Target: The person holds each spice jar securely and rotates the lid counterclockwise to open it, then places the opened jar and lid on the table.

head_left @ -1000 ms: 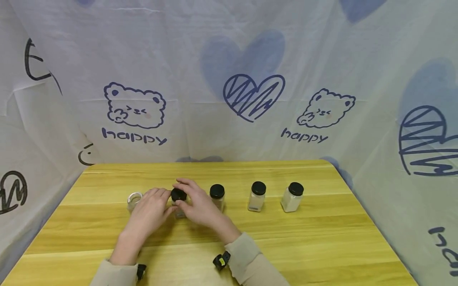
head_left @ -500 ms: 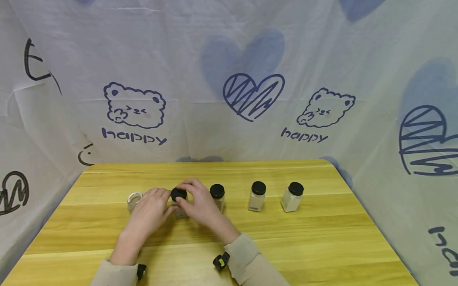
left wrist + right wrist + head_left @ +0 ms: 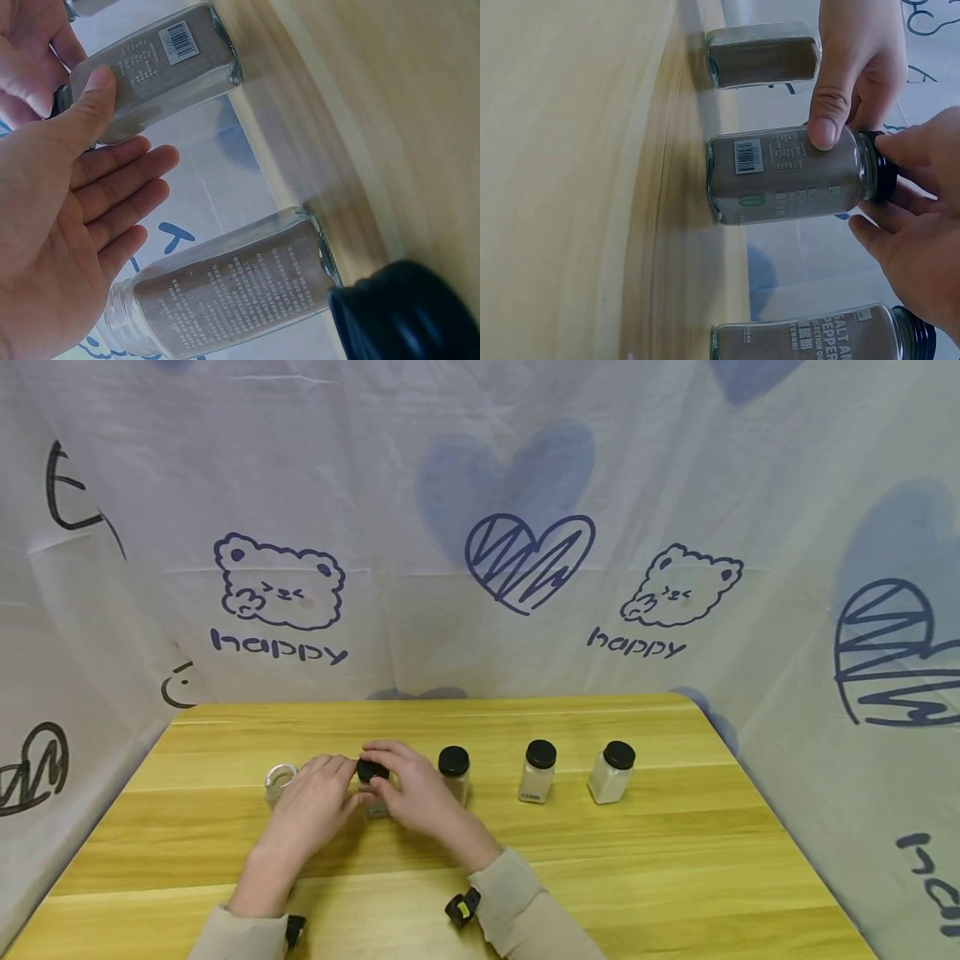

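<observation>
A square glass spice jar (image 3: 780, 176) with grey-brown contents and a printed barcode stands upright on the table, second from the left. My left hand (image 3: 318, 797) holds its body from the left side; the thumb lies across the glass just below the neck, as the left wrist view shows. The black lid (image 3: 881, 169) sits on this jar's neck. Around it curl the thumb and fingers of my right hand (image 3: 420, 789). Left of my left hand is a lidless jar (image 3: 225, 292) of similar contents, partly hidden by that hand in the head view.
To the right stand three more black-lidded jars: one close by my right hand (image 3: 453, 768), a pale-filled one (image 3: 537, 772) and a white-filled one (image 3: 611, 772). A black ridged round thing (image 3: 405, 319) shows low in the left wrist view. A printed cloth (image 3: 450, 635) hangs behind the wooden table (image 3: 637, 877).
My right hand's fingers, spread wider around the lid a second ago, drew in on it and have since shifted slightly left around it. My left hand and the jars keep their places.
</observation>
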Action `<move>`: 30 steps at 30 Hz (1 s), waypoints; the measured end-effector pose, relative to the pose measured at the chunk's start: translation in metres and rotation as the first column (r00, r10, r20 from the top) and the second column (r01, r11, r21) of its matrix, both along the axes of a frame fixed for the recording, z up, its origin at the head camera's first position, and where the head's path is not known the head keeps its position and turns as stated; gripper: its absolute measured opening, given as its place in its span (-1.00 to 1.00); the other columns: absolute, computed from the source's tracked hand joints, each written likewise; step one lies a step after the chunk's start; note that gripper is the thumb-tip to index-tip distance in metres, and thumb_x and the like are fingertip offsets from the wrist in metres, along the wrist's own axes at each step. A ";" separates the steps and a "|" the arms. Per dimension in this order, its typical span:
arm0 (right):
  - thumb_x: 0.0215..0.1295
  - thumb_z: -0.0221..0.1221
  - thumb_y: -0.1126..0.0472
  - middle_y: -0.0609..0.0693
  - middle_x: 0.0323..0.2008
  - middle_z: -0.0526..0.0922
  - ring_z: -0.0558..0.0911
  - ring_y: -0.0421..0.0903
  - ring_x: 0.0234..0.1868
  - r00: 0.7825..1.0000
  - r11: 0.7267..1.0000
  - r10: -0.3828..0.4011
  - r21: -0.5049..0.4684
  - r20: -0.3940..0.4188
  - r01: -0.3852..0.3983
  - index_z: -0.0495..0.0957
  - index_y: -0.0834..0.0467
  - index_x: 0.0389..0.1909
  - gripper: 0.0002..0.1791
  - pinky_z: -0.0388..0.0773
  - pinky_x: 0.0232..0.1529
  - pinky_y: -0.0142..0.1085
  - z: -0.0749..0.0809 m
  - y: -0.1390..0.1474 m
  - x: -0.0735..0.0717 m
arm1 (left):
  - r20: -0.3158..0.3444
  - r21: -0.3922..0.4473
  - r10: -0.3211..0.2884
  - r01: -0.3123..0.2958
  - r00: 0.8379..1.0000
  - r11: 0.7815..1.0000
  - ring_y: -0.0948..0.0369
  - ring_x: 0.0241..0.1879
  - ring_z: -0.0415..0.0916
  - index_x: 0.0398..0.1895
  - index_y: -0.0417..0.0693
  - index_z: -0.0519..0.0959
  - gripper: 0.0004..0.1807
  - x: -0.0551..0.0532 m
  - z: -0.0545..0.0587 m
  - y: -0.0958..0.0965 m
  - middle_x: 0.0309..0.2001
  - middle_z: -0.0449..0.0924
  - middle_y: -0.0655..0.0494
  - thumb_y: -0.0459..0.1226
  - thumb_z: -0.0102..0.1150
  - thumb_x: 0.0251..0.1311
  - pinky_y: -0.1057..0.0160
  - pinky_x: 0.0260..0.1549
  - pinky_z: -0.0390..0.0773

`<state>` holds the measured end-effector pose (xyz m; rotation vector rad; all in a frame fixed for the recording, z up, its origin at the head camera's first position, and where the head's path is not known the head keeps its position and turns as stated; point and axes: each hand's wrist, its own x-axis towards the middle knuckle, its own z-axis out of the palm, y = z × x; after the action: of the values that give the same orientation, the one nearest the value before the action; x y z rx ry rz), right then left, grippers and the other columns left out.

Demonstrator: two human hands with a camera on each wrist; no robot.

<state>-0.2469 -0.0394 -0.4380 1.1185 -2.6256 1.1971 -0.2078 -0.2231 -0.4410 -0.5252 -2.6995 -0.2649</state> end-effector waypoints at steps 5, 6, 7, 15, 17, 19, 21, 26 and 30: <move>0.47 0.30 0.10 0.01 0.39 0.45 0.48 -0.07 0.40 0.998 0.997 -0.065 -0.033 -0.008 0.065 0.50 0.12 0.39 -0.47 0.50 0.37 -0.27 -0.003 0.000 0.000 | -0.024 -0.003 -0.016 0.016 1.000 1.000 -0.12 -0.01 0.64 -0.01 -0.39 0.64 -0.52 0.000 -0.001 0.000 -0.09 0.72 -0.18 -0.22 0.56 0.15 -0.13 0.17 0.60; 0.45 0.32 0.07 0.01 0.36 0.46 0.48 -0.07 0.38 0.996 0.995 -0.088 -0.038 -0.011 0.087 0.51 0.11 0.38 -0.46 0.50 0.37 -0.26 -0.004 0.000 0.000 | -0.027 0.001 -0.017 0.017 0.999 1.000 -0.12 -0.02 0.64 -0.02 -0.38 0.65 -0.53 0.000 -0.001 0.000 -0.10 0.72 -0.18 -0.22 0.56 0.15 -0.12 0.17 0.60; 0.43 0.34 0.05 0.00 0.33 0.48 0.49 -0.07 0.37 0.994 0.993 -0.109 -0.040 -0.016 0.108 0.53 0.10 0.36 -0.46 0.50 0.37 -0.26 -0.005 0.000 -0.001 | -0.027 0.004 -0.017 0.017 0.999 1.000 -0.12 -0.02 0.64 -0.03 -0.37 0.65 -0.54 0.000 -0.001 0.000 -0.10 0.72 -0.17 -0.22 0.56 0.14 -0.12 0.16 0.60; 0.39 0.36 0.03 -0.05 0.17 0.53 0.57 -0.14 0.18 0.991 0.990 -0.132 -0.050 -0.018 0.131 0.62 0.10 0.23 -0.54 0.59 0.19 -0.37 -0.006 -0.001 -0.001 | -0.026 0.017 -0.018 0.019 0.999 1.000 -0.11 -0.02 0.64 -0.05 -0.36 0.65 -0.54 0.000 -0.001 -0.001 -0.11 0.73 -0.16 -0.20 0.56 0.13 -0.11 0.14 0.62; 0.41 0.34 0.04 -0.04 0.19 0.53 0.57 -0.12 0.20 0.992 0.991 -0.123 -0.048 -0.015 0.122 0.61 0.12 0.25 -0.54 0.59 0.21 -0.35 -0.005 0.000 0.000 | -0.025 0.016 -0.019 0.019 1.000 1.000 -0.12 -0.01 0.64 -0.05 -0.36 0.65 -0.54 0.000 -0.001 -0.001 -0.11 0.72 -0.16 -0.20 0.56 0.14 -0.12 0.15 0.61; 0.44 0.32 0.07 -0.02 0.21 0.53 0.57 -0.10 0.23 0.994 0.993 -0.107 -0.043 -0.013 0.106 0.60 0.13 0.27 -0.55 0.58 0.24 -0.33 -0.004 0.000 0.000 | -0.021 0.013 -0.017 0.017 1.000 1.000 -0.12 0.00 0.64 -0.04 -0.37 0.65 -0.53 0.000 -0.001 -0.001 -0.10 0.72 -0.17 -0.20 0.56 0.14 -0.12 0.15 0.61; 0.47 0.29 0.10 0.00 0.24 0.53 0.56 -0.08 0.26 0.996 0.996 -0.087 -0.033 -0.013 0.087 0.59 0.14 0.29 -0.56 0.57 0.26 -0.31 -0.003 0.001 0.000 | -0.018 0.010 -0.014 0.014 1.000 1.000 -0.13 0.00 0.64 -0.03 -0.38 0.65 -0.52 0.001 -0.001 -0.001 -0.09 0.72 -0.18 -0.19 0.55 0.15 -0.13 0.15 0.61; 0.56 0.18 0.20 0.03 0.32 0.50 0.55 -0.05 0.31 1.000 1.000 -0.029 0.000 -0.011 0.029 0.55 0.17 0.35 -0.59 0.56 0.29 -0.33 -0.001 0.003 -0.001 | -0.014 0.014 -0.013 0.013 1.000 1.000 -0.15 0.01 0.64 0.00 -0.39 0.64 -0.49 0.000 -0.001 -0.001 -0.09 0.72 -0.19 -0.16 0.55 0.15 -0.15 0.17 0.60; 0.59 0.11 0.26 0.03 0.37 0.47 0.52 -0.05 0.36 1.000 1.000 0.006 0.016 0.008 -0.006 0.50 0.17 0.40 -0.57 0.54 0.32 -0.31 0.000 0.004 -0.002 | -0.018 0.020 -0.018 0.018 1.000 1.000 -0.14 -0.01 0.65 -0.01 -0.38 0.63 -0.48 0.000 -0.002 -0.002 -0.10 0.72 -0.18 -0.15 0.55 0.14 -0.15 0.15 0.61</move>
<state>-0.2488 -0.0353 -0.4383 1.1270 -2.6442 1.1870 -0.2078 -0.2250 -0.4426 -0.5432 -2.6729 -0.2906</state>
